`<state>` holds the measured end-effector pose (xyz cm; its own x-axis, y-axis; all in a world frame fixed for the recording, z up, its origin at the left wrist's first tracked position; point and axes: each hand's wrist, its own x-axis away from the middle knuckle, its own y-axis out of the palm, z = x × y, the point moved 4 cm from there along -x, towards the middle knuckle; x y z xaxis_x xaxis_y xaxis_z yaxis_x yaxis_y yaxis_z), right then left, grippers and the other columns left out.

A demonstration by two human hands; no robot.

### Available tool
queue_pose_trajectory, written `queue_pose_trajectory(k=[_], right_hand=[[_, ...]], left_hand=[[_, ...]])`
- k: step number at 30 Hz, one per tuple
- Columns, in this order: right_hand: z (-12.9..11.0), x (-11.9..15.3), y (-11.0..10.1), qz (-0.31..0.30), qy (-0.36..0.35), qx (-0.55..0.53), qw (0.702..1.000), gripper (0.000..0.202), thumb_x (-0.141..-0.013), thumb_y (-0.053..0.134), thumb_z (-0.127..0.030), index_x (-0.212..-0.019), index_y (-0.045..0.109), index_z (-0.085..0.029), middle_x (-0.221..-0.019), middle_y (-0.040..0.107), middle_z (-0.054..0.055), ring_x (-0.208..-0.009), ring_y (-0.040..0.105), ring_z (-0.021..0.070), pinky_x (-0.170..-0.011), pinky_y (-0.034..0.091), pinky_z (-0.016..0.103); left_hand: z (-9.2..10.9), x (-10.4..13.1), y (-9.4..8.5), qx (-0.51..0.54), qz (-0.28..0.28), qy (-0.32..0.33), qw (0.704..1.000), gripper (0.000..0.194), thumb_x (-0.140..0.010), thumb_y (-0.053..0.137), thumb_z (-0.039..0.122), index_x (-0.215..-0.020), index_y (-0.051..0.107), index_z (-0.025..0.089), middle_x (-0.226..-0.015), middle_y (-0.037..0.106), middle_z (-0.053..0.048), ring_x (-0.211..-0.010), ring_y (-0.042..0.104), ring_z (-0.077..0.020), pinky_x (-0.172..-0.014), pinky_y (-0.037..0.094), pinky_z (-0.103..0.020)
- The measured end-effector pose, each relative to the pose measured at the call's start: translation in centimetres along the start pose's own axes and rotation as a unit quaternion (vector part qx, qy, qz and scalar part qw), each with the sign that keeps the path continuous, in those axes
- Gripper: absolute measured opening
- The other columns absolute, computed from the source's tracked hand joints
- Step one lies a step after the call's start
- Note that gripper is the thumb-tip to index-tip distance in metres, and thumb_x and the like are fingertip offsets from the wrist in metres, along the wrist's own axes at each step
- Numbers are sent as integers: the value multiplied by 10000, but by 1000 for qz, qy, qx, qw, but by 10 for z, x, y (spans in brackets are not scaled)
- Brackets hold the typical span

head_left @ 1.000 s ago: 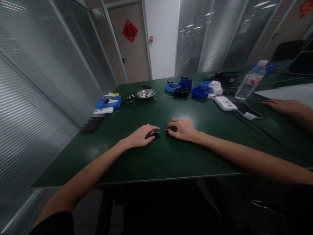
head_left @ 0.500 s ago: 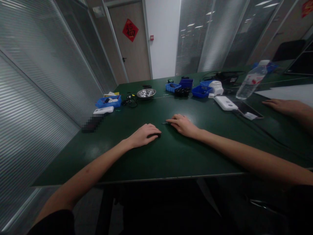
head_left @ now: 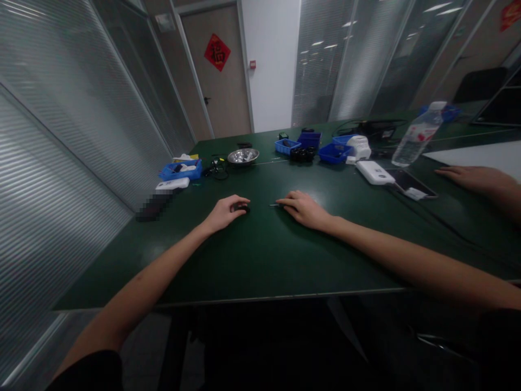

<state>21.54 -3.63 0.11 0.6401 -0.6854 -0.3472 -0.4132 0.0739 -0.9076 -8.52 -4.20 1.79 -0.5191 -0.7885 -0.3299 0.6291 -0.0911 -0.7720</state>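
The left hand (head_left: 225, 212) lies on the table (head_left: 260, 260) with its fingers curled over a small black part (head_left: 242, 208), which shows just under and past the fingertips, touching them and resting on the green top; the fingers close on it from above, though how firmly they pinch it cannot be told. The right hand (head_left: 303, 208) lies flat, palm down, fingers stretched out toward the left and loosely together, gripping nothing. Just off its fingertips lies a thin metal pin (head_left: 273, 205), flat on the table, its near end at or almost at the tip of the forefinger; whether they touch cannot be told. The pin sits between the two hands, apart from the black part. Farther back on the table stand a steel bowl (head_left: 243, 156), a tangle of wire (head_left: 215, 167) beside it, and a blue tray (head_left: 180, 170) at the left edge with a white box (head_left: 171, 184) in front of it. Toward the right rear are more blue trays (head_left: 310, 144), a white device (head_left: 375, 172), a phone (head_left: 409, 183) just beside it, and a water bottle (head_left: 418, 133). At the far right another person's hand (head_left: 468, 176) rests flat on the table, well apart from the two hands.
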Motion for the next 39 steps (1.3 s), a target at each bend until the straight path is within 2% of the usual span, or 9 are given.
queue_pose_trajectory(k=[3,6,9,12,15,19,24,30,39], right_hand=[[-2,0,-2,-4,-2,-1,1000,415,-1088,455,-296,-1449,648,-231,-1241,663,152,-1084,590,302,-935,466,450],[-4,0,-4,-9,-1,2,1000,412,-1077,466,-271,-1440,652,-212,-1251,661,161,-1091,589,305,-932,466,450],[-4,0,-4,-8,1,5,1000,411,-1075,467,-263,-1439,652,-210,-1241,663,163,-1093,590,307,-929,463,449],[-3,0,-3,-9,2,8,1000,410,-1078,462,-263,-1439,650,-210,-1234,663,160,-1094,589,304,-931,458,447],[-2,0,-2,-9,0,9,1000,411,-1079,463,-265,-1443,645,-209,-1244,657,158,-1098,589,300,-932,456,442],[-2,0,-2,-10,1,9,1000,411,-1079,467,-275,-1445,646,-223,-1238,655,153,-1094,589,297,-937,456,441],[-4,0,-3,-10,3,6,1000,413,-1086,456,-300,-1444,651,-229,-1228,656,156,-1095,583,305,-929,459,443],[-3,0,-3,-14,4,8,1000,417,-1089,450,-296,-1452,643,-223,-1223,651,150,-1093,578,298,-929,454,432],[-4,0,-4,-13,1,4,1000,411,-1084,462,-280,-1449,642,-225,-1228,654,151,-1090,586,299,-920,456,434]], left_hand=[[-36,2,-30,-41,65,-49,996,328,-927,717,346,-1230,758,227,-1157,734,-71,-806,619,-180,-738,507,-332],[-76,10,-66,-86,144,-91,982,315,-907,710,345,-1185,784,217,-1140,749,-80,-863,648,-211,-787,516,-353],[-115,24,-96,-128,197,-140,962,330,-888,709,347,-1176,797,213,-1132,768,-84,-939,676,-241,-857,530,-365],[-146,39,-112,-154,221,-200,942,339,-871,720,330,-1178,805,213,-1151,781,-84,-972,697,-255,-918,536,-376],[-166,50,-116,-165,216,-258,927,291,-852,733,288,-1117,827,211,-1127,798,-86,-999,720,-277,-960,538,-390],[-178,54,-114,-164,210,-282,922,257,-842,737,265,-1072,836,206,-1060,813,-91,-987,738,-289,-981,543,-401],[-183,53,-114,-160,222,-281,920,401,-841,736,258,-1231,778,170,-1113,801,-106,-1012,740,-262,-966,563,-375],[-180,54,-115,-175,232,-260,921,280,-838,738,251,-1098,821,185,-1191,781,-111,-1093,720,-293,-1039,541,-406],[-172,54,-113,-189,230,-233,926,273,-851,706,236,-1097,819,196,-1196,775,-100,-1133,702,-295,-1090,512,-413]])
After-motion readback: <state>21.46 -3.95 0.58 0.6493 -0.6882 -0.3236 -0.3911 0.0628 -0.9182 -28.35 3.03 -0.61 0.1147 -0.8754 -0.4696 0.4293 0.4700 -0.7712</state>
